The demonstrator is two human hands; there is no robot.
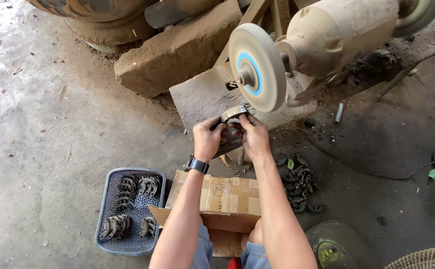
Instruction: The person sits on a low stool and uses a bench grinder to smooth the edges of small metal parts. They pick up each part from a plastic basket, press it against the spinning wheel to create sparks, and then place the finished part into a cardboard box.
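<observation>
curved metal shoe (233, 113) meets grinding wheel (256, 67); i clamp it with left hand (208, 138) and right hand (254, 137). basket (109, 199) partly filled, floor pile (299, 184) remains.

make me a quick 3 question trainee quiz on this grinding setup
1. True or false: both hands hold one curved metal part at the lower edge of the grinding wheel.
2. What sits left of the cardboard box? A) a fan B) a blue-grey basket of curved parts C) a bucket
3. Which wrist wears the watch?

Key: 1 true; 2 B; 3 the left hand, not the right hand.
</observation>
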